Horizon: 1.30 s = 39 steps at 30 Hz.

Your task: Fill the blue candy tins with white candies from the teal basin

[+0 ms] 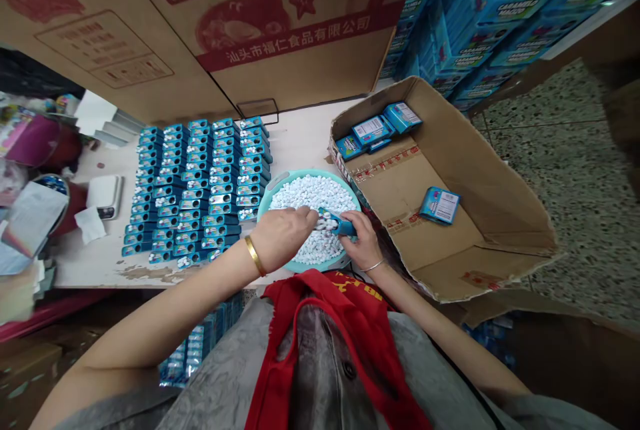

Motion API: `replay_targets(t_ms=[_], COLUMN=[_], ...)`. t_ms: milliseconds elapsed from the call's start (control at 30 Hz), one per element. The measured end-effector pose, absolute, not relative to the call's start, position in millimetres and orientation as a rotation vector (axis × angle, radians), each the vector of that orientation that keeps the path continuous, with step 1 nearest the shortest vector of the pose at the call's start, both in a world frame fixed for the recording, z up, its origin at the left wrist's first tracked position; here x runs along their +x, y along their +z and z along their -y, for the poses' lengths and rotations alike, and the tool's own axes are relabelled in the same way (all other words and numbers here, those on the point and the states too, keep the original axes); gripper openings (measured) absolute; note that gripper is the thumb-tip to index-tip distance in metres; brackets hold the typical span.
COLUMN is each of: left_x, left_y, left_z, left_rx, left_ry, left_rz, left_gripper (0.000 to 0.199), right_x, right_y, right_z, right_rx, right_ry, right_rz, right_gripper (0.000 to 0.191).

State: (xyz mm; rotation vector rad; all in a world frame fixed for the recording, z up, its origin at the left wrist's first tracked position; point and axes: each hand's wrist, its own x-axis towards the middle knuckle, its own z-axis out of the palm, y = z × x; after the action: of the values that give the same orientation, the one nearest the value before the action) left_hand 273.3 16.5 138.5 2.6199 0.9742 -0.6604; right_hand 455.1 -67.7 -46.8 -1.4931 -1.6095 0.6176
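Observation:
A light-green basin (274, 183) full of small white candies (314, 191) is in front of me. Over it, my right hand (362, 242) grips a small blue candy box (346, 227) that lies tilted, its end with white candies pointing left. My left hand (281, 238), with a gold bracelet on the wrist, is at that end, fingers bent and pressed together. Whatever its fingertips hold is hidden. Left of the basin, rows of blue candy boxes (220, 198) stand close together, many with white candies showing at their tops.
On the right is an open cardboard carton (395, 193) with several blue boxes (440, 205) inside. Large printed cartons (300, 77) form a wall behind the table. Stacked blue packages (480, 37) rise at the back right. A white device (104, 194) sits far left.

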Motion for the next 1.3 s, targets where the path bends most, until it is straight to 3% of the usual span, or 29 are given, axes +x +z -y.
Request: replay_targets(t_ms=[133, 233, 433, 533, 733, 900, 1067, 1300], left_x=[279, 260, 200, 208, 252, 228, 201, 228], left_y=[151, 133, 17, -40, -88, -74, -12, 84], left_z=[-13, -20, -28, -14, 3, 0, -9, -26], left_rx=[2.664, 2.666, 2.334, 2.189, 2.105, 2.069, 2.094, 2.378], left_ry=[-0.665, -0.552, -0.662, -0.534, -0.276, -0.134, 0.081, -0.184], left_rz=[-0.955, -1.037, -1.346, -1.292, -1.220, -1.117, -0.979, -0.884], left_gripper=[0.022, 0.022, 0.023, 0.025, 0.031, 0.030, 0.026, 0.020], right_x=[455, 457, 470, 475, 476, 476, 475, 461], right_y=[-48, -48, -46, -45, -50, -51, -47, -43], right_z=[68, 67, 66, 68, 73, 75, 73, 67], right_rx=[-1.490, -1.506, -1.558, -1.599, -1.694, -1.703, -1.659, -1.539], right_ry=[0.627, 0.636, 0.597, 0.595, 0.627, 0.652, 0.600, 0.622], right_rz=[1.582, 1.565, 1.487, 1.441, 1.312, 1.264, 1.399, 1.573], right_gripper=[0.041, 0.041, 0.035, 0.032, 0.033, 0.035, 0.031, 0.041])
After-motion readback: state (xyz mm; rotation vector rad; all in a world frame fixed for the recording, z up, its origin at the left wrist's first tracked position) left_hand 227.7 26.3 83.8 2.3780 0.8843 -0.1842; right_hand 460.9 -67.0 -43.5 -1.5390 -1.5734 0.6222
